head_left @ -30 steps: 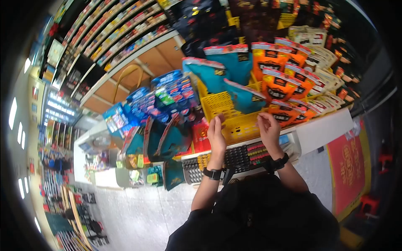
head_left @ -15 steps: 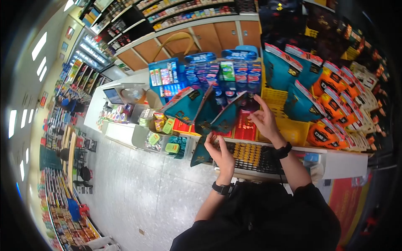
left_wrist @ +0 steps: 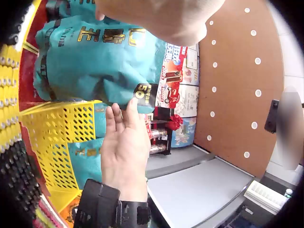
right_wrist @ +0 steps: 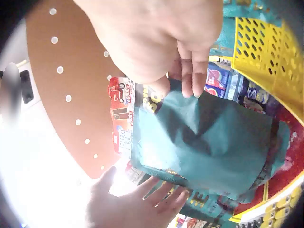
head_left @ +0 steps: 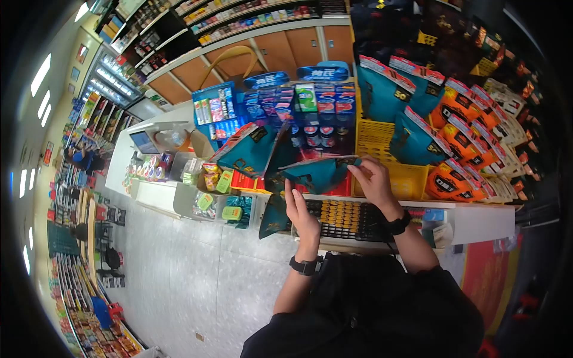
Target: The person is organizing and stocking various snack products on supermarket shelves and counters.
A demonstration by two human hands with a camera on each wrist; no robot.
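In the head view a teal bag (head_left: 322,173) lies tilted between the hands. The right hand (head_left: 376,185) pinches its right-hand corner, and the right wrist view shows this hand's fingers (right_wrist: 192,76) bent onto the bag near the "50" label. Along the bag's other side, the left hand (head_left: 303,218) touches it with extended fingers; in the right wrist view these fingers (right_wrist: 164,192) spread against the bag's lower edge. More teal bags (head_left: 245,152) stand left of it. The thumb of the left hand is hard to make out.
Right of the hands are a yellow basket (head_left: 409,180) with teal bags (head_left: 418,140) and orange bags (head_left: 456,143). Blue packets (head_left: 218,113) stand behind. Racks of small yellow and black items (head_left: 343,218) line the front edge, with clear bins (head_left: 233,209) to the left.
Both hands have moved left from over the yellow basket. The right hand has taken hold of a teal bag's corner, and the bag has tipped over between the hands.
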